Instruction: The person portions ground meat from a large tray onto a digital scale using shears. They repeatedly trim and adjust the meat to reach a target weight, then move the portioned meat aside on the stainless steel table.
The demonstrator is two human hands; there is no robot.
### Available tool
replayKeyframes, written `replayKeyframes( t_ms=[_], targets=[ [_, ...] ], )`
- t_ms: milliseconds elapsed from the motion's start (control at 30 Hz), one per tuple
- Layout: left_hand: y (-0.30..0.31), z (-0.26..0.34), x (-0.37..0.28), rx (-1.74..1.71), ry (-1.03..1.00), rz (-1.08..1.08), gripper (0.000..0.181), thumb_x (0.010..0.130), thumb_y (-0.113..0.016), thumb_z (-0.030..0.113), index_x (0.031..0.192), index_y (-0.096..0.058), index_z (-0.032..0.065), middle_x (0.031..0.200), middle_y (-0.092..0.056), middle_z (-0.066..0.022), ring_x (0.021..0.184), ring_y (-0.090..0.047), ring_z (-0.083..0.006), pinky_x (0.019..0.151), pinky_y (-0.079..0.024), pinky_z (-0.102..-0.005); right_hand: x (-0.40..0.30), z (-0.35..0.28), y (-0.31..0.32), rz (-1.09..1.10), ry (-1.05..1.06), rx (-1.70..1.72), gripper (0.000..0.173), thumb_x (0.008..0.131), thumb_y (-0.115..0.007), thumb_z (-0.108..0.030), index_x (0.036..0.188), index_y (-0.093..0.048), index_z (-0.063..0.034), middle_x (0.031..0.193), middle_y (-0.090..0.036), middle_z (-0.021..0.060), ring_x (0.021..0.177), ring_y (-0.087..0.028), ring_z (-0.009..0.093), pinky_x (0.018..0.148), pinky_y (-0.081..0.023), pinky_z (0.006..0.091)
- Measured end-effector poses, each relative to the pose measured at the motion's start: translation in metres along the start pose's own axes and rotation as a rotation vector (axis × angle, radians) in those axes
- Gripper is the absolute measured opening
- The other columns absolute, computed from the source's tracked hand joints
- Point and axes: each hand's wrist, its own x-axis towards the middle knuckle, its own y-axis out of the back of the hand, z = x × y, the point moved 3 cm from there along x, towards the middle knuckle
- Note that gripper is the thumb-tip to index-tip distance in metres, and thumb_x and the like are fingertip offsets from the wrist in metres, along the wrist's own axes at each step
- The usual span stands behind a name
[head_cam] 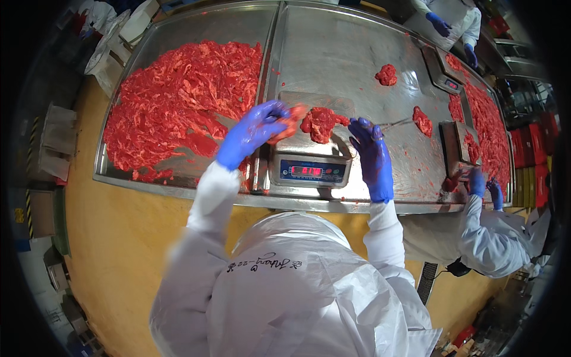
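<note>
My left hand (255, 133), in a blue glove, holds a piece of raw red meat (290, 122), blurred, over the left side of a digital bench scale (311, 172). On the scale's steel plate lies a clump of raw meat (322, 125); the display is lit red. My right hand (371, 156), also gloved in blue, is just right of the plate, its fingers near the clump's thin end. Thin metal rods, perhaps a tool, run from by its fingertips towards a smaller meat portion (422, 121). Whether the right hand holds them is unclear.
A large heap of meat strips (187, 93) covers much of the left steel tray table (178, 184). Another meat portion (386, 75) lies beyond the scale. At right are two more scales (456, 149), a long meat pile (488, 129) and a co-worker's gloved hands (477, 182). Another co-worker (450, 26) stands across the table.
</note>
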Motion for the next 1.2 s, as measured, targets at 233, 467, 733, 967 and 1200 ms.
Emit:
replayKeyframes(
  t_ms=[233,467,733,967,1200],
  targets=[
    [0.026,-0.034,0.0,0.372,0.028,0.241,0.033,0.088,-0.061,0.025,0.112,-0.059,0.0022,0.114,-0.061,-0.0161,0.097,-0.063,-0.0296,0.085,-0.05,-0.0373,-0.012,0.003,0.015,0.037,-0.004,-0.026,0.051,0.099,-0.041,-0.043,0.133,-0.048,-0.0048,0.137,-0.05,0.0145,0.129,-0.045,0.026,0.109,-0.031,0.0413],
    [0.016,-0.057,-0.021,0.652,0.1,0.299,0.042,0.084,-0.068,0.031,0.112,-0.058,0.0015,0.101,-0.065,-0.0188,0.092,-0.064,-0.033,0.078,-0.051,-0.041,-0.015,-0.003,0.027,0.15,-0.105,-0.185,0.048,0.098,-0.046,-0.043,0.112,-0.058,0.0001,0.113,-0.065,0.0162,0.106,-0.062,0.027,0.096,-0.044,0.0378],
    [-0.028,-0.077,0.004,0.694,-0.184,0.152,0.024,0.074,-0.064,0.0,0.097,-0.054,0.0024,0.09,-0.056,-0.0148,0.087,-0.059,-0.033,0.075,-0.049,-0.0398,-0.011,0.046,-0.03,-0.407,-0.675,-0.453,0.058,0.09,-0.051,-0.059,0.089,-0.064,-0.0025,0.074,-0.067,0.008,0.063,-0.063,0.017,0.064,-0.051,0.0288],
    [-0.021,-0.062,-0.008,0.484,-0.135,0.134,0.019,0.076,-0.063,0.002,0.093,-0.055,0.0011,0.088,-0.058,-0.0128,0.08,-0.06,-0.0278,0.074,-0.048,-0.0346,-0.016,0.077,-0.043,-0.522,-0.767,-0.348,0.062,0.09,-0.047,-0.065,0.082,-0.064,-0.0053,0.076,-0.069,0.0112,0.061,-0.063,0.015,0.062,-0.049,0.0264],
    [-0.011,-0.069,-0.001,0.417,-0.088,0.163,0.016,0.076,-0.064,0.004,0.089,-0.056,-0.0008,0.084,-0.06,-0.0133,0.078,-0.061,-0.0227,0.074,-0.049,-0.0333,-0.023,0.09,-0.044,-0.426,-0.776,-0.277,0.047,0.088,-0.062,-0.051,0.074,-0.06,-0.0061,0.062,-0.06,0.0059,0.054,-0.062,0.019,0.058,-0.051,0.029]
  ],
)
